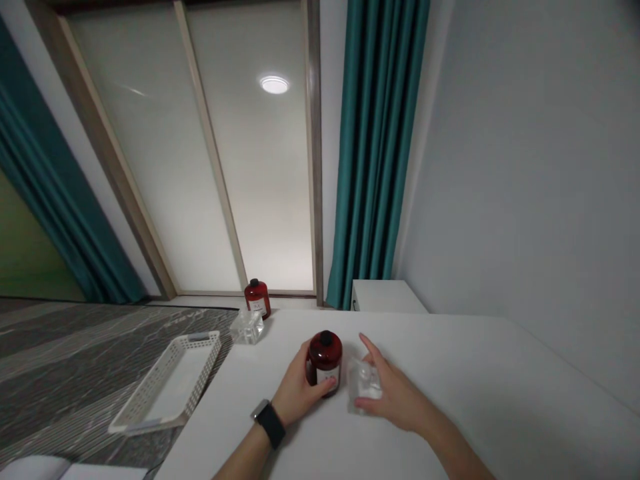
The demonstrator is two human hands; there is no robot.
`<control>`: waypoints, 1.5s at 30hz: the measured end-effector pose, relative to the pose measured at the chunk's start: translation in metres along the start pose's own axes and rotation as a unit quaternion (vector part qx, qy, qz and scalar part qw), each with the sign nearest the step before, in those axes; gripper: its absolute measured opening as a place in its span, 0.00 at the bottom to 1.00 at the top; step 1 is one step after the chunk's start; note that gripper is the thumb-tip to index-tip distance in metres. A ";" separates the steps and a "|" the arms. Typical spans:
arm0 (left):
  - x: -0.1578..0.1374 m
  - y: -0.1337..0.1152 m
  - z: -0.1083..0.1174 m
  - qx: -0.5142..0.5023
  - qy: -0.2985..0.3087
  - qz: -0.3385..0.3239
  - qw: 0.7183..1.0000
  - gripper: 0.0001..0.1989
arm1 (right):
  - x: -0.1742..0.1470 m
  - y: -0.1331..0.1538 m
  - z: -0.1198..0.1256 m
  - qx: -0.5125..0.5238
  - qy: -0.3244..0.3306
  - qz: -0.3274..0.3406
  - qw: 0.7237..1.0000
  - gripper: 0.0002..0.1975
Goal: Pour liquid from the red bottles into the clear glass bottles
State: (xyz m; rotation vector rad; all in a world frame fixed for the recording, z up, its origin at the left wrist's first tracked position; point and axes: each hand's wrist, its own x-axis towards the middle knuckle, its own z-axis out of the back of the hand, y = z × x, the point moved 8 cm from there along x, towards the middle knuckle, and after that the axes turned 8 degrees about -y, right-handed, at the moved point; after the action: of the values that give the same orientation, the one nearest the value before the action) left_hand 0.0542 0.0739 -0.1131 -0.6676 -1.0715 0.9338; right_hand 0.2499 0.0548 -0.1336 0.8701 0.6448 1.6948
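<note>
A dark red bottle (pixel 325 353) with a black cap and a white label stands upright on the white table (pixel 400 447). My left hand (pixel 300 387), with a black watch on the wrist, is closed around its left side, thumb across the label. Just right of the bottle is a clear square holder (pixel 361 380), apart from it. My right hand (pixel 395 393) grips this holder from the right, thumb on its near side and a finger at its far side; the index finger sticks out. The other fingers are partly hidden.
At the table's far left corner stand a second red bottle (pixel 257 300) and another clear holder (pixel 247 327). A white perforated basket (pixel 190 393) sits lower left, beyond the table edge. A white cabinet (pixel 385 293), teal curtain (pixel 377 167) and frosted door (pixel 260 187) are behind.
</note>
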 end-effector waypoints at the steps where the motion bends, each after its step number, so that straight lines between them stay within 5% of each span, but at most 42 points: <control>1: -0.002 -0.001 0.000 0.022 -0.001 -0.012 1.000 0.36 | 0.003 -0.004 0.003 -0.011 -0.016 -0.002 1.000 0.54; 5: -0.013 -0.012 -0.003 0.105 -0.015 -0.096 0.990 0.38 | 0.009 0.001 0.028 -0.059 -0.103 0.072 0.990 0.41; 10: -0.021 -0.030 -0.009 0.186 -0.061 -0.201 0.960 0.37 | -0.012 0.058 0.060 -0.065 -0.254 0.233 0.937 0.18; 14: -0.022 -0.037 -0.008 0.279 -0.095 -0.258 0.920 0.37 | -0.019 0.086 0.042 -0.084 -0.215 0.282 0.931 0.06; 21: -0.025 -0.061 -0.004 0.376 -0.110 -0.324 0.861 0.30 | -0.011 0.070 0.033 -0.037 -0.169 0.196 0.965 0.04; 25: -0.024 -0.065 -0.009 0.356 -0.076 -0.316 0.876 0.31 | -0.010 0.062 0.031 -0.023 -0.134 0.157 0.978 0.02; 33: -0.021 -0.053 -0.012 0.307 0.016 -0.282 0.909 0.39 | -0.016 0.077 0.029 -0.034 -0.064 0.216 0.974 0.08; 40: -0.021 -0.055 -0.009 0.349 -0.006 -0.289 0.891 0.36 | -0.011 0.060 0.033 -0.029 -0.115 0.138 0.983 0.04; 45: -0.020 -0.052 -0.007 0.356 -0.020 -0.285 0.890 0.36 | -0.016 0.076 0.031 0.007 -0.097 0.206 0.974 0.11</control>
State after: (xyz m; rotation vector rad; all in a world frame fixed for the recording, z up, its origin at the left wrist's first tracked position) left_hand 0.0733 0.0318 -0.0809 0.2748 -0.8010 0.7384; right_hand 0.2352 0.0183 -0.0601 1.2252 0.3581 1.9384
